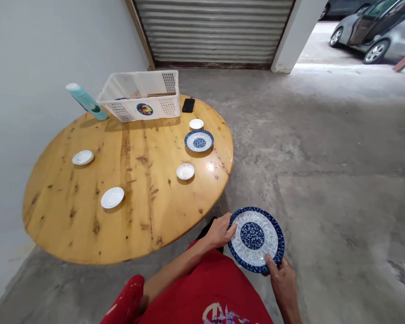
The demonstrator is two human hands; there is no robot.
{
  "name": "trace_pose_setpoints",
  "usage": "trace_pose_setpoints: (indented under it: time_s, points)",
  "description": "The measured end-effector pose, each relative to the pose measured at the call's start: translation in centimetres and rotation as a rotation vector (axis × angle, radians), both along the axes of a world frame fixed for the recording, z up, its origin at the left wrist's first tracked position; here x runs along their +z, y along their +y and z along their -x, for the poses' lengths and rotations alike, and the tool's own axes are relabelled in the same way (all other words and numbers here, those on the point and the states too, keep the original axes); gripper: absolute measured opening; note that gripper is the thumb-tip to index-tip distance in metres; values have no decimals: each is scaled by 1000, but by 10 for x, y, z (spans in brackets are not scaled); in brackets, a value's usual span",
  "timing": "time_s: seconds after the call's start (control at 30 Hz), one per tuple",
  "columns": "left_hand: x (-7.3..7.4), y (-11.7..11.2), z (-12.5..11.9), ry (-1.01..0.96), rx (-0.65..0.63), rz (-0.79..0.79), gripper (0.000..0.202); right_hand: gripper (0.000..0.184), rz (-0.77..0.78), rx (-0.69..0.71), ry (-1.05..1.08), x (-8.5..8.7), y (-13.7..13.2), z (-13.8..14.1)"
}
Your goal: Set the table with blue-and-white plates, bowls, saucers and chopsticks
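Note:
A round plate with a dark blue patterned rim and centre is held in front of me, beyond the table's edge and above the floor. My left hand grips its left rim, thumb on top and fingers underneath. At the lower right rim, my right hand pinches it the same way. On the wooden table, a similar blue-and-white plate lies between a small white bowl behind it and a small white dish in front.
Farther left on the table are a white bowl and another white dish. A white plastic crate stands at the back, between a teal bottle and a black phone. Concrete floor extends to the right.

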State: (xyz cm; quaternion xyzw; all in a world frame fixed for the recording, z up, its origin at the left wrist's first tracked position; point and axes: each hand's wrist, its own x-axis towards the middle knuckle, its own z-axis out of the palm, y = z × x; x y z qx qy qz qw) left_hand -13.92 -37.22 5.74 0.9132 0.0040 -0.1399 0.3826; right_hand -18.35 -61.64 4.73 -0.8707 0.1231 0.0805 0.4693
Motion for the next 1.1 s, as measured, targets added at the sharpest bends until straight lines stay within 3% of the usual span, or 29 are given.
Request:
trace_pose_setpoints:
  time_s: [0.17,0.4,0.63,0.83,1.1]
  points:
    - [-1,9,-38,1,107,21,16,46,-59,61,93,5,10,-65]
    - [-12,37,-123,6,299,49,20,46,-40,201,107,7,42,-188]
    - [-11,95,-191,20,521,52,23,46,-1,430,74,12,115,-310]
    - [1,148,-223,26,669,-46,22,40,-32,599,56,5,179,-375]
    - [5,197,-249,66,886,-151,28,35,-77,847,20,-3,261,-454]
